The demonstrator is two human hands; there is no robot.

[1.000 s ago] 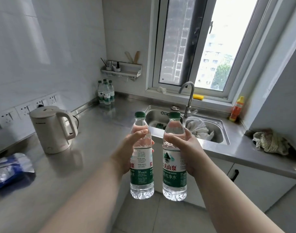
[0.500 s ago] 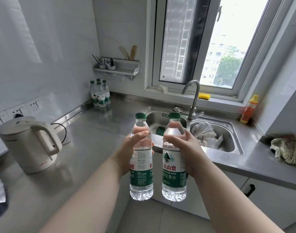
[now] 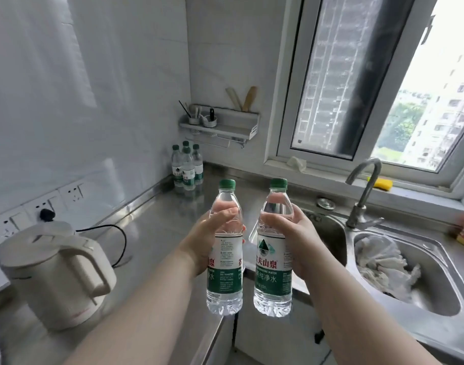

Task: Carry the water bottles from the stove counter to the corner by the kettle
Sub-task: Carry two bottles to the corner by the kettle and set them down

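Right: the clear plastic water bottle with green cap and green-and-white label (image 3: pixel 272 262), gripped by the right hand (image 3: pixel 303 241), bears red characters 农夫山泉 beneath a green mountain emblem. Its green band carries white "…KING WATER" and 用纯净水.

Left: the matching clear bottle (image 3: pixel 225 259), gripped by the left hand (image 3: pixel 203 243), is turned so that only red 泉 and 农 and white 水 show. Its fine print is illegible.

Rear: on the cluster of clear green-capped bottles (image 3: pixel 186 168), the label text is too small to read.

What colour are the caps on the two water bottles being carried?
Both are green: left-hand bottle's cap, right-hand bottle's cap. Head view shows them best.
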